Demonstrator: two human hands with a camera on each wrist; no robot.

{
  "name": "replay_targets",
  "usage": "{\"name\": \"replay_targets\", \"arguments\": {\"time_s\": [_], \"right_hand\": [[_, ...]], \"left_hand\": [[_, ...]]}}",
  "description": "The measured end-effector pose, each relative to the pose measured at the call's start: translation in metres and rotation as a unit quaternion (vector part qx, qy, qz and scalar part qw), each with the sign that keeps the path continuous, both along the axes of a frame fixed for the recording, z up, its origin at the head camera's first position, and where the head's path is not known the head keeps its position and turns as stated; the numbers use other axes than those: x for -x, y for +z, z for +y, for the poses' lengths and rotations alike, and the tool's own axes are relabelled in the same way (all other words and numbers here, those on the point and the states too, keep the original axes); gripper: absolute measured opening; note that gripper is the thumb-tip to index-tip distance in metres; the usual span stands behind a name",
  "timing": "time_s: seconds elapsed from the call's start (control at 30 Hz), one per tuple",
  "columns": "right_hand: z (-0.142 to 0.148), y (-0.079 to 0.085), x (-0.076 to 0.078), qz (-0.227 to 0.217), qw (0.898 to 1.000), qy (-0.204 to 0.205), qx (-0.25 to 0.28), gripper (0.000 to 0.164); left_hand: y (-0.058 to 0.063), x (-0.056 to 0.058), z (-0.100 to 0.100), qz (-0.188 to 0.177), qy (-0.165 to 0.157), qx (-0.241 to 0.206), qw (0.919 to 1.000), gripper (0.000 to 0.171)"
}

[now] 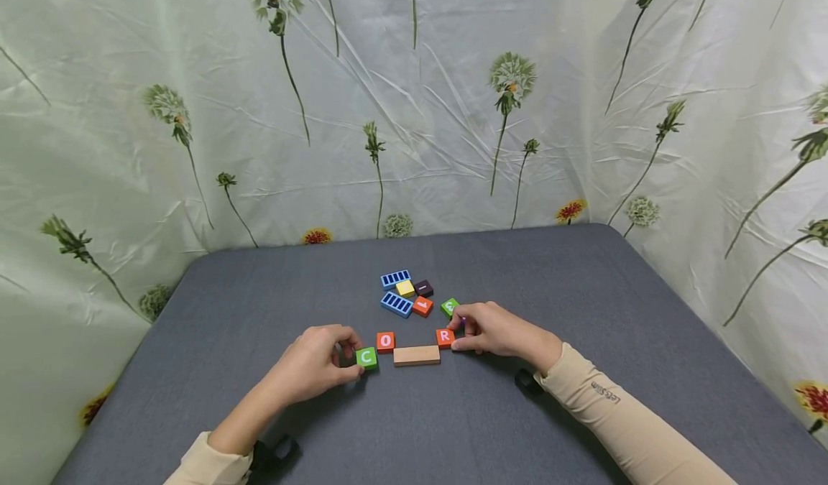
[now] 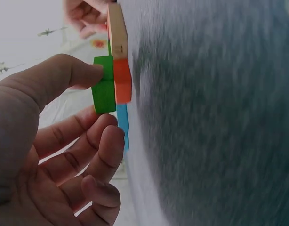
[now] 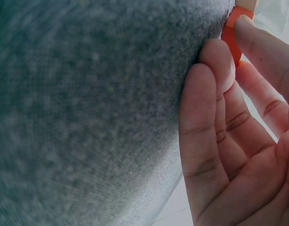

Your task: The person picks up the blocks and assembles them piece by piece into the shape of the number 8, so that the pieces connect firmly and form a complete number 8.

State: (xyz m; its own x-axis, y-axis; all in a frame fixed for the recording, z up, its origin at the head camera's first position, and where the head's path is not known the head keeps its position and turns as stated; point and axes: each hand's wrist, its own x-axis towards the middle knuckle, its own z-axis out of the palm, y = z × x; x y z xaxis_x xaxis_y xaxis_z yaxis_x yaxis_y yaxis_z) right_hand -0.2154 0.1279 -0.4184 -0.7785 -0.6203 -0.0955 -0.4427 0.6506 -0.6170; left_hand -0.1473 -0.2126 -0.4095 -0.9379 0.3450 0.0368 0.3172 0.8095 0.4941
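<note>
Between thumb and fingers, my left hand (image 1: 315,364) pinches a green letter block marked C (image 1: 366,359). In the left wrist view that green block (image 2: 104,89) appears higher off the cloth than the orange block (image 2: 123,81) beyond it. An orange block marked O (image 1: 385,342) lies at the left end of a plain wooden plank (image 1: 417,356). At the plank's right end my right hand (image 1: 497,332) pinches an orange block marked R (image 1: 445,338) by its sides. The right wrist view has only part of this orange block (image 3: 233,40), under the thumb.
Behind the plank lie two blue slotted pieces (image 1: 397,304), a yellow block (image 1: 405,289), a dark block (image 1: 423,288) and another orange block (image 1: 422,306). A green block (image 1: 449,306) sits close by the right fingers. The grey cloth-covered table (image 1: 291,284) meets a flowered curtain (image 1: 440,169).
</note>
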Motion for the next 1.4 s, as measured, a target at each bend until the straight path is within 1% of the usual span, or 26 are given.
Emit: {"name": "replay_targets", "arguments": {"time_s": [0.13, 0.27, 0.4, 0.53, 0.7, 0.87, 1.13, 1.4], "right_hand": [[0.000, 0.000, 0.000, 0.000, 1.000, 0.002, 0.000, 0.021], [-0.001, 0.000, 0.000, 0.000, 1.000, 0.002, -0.003, 0.021], [-0.001, 0.000, 0.000, 0.000, 1.000, 0.003, -0.004, 0.021], [-0.002, 0.000, 0.000, -0.001, 1.000, 0.002, -0.005, 0.022], [-0.003, 0.001, -0.001, 0.004, 1.000, 0.001, -0.009, 0.022], [-0.003, 0.001, -0.001, 0.010, 1.000, 0.005, -0.007, 0.021], [0.001, 0.001, -0.001, 0.023, 0.999, 0.026, -0.010, 0.019], [0.003, 0.000, 0.000, 0.018, 0.999, 0.022, -0.017, 0.021]], "left_hand": [[-0.003, -0.003, 0.006, -0.013, -0.036, -0.009, 0.9992, 0.022], [-0.006, -0.004, 0.013, -0.030, -0.050, -0.009, 0.9983, 0.022], [-0.009, -0.004, 0.017, -0.036, -0.054, -0.006, 0.9979, 0.023], [-0.010, -0.004, 0.019, -0.034, -0.058, -0.006, 0.9977, 0.023], [-0.010, -0.004, 0.019, -0.030, -0.059, -0.010, 0.9977, 0.023], [-0.011, -0.004, 0.019, -0.033, -0.056, -0.014, 0.9978, 0.024], [-0.012, -0.003, 0.020, -0.039, -0.056, -0.015, 0.9976, 0.024], [-0.014, -0.001, 0.021, -0.040, -0.057, -0.013, 0.9975, 0.024]]}}
